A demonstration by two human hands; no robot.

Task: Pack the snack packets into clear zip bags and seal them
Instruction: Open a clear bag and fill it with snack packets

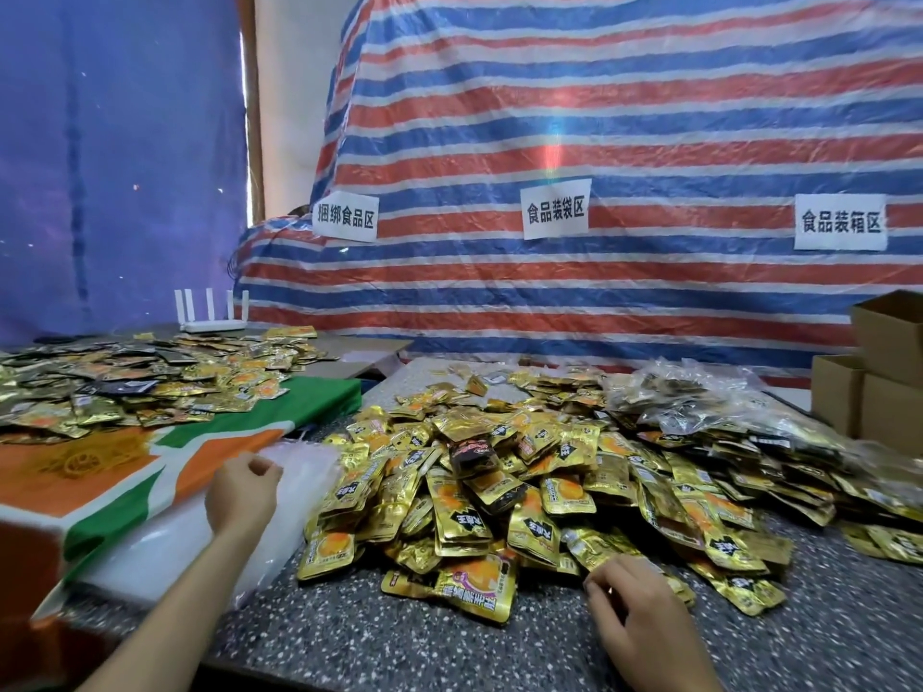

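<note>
Left hand (243,484) at 8 o'clock of the packet pile (524,472); fingers curled, tips on the top edge of a stack of clear zip bags (299,467); bags blurred, so whether it pinches one or only touches cannot be told.

Right hand (632,599) at 5 o'clock of the pile, back of hand up, fingers bent down onto the pile's near edge; fingertips hidden among gold packets; grip cannot be told.

Pile: gold foil snack packets heaped on a speckled grey table (399,641), mid-frame; a few dark packets (472,454) near the top of the heap; one larger gold packet (474,589) with a pink label lies at 6 o'clock of the pile, apart from both hands.

Filled clear bags (699,402) holding packets lie at 2 o'clock of the pile, running toward the right edge (count not readable).

Zip-bag stack lies at 9 o'clock of the pile, just beside it, partly over an orange, green and white cloth (165,472).

Second spread of packets (140,382) at 10 o'clock on the cloth-covered surface; white router (212,317) behind it.

Cardboard boxes (879,372) at 3 o'clock, stacked at the table's far right.

Striped tarp (599,117) at 12 o'clock with three paper signs (555,209); blue sheet (115,142) at 11 o'clock.
</note>
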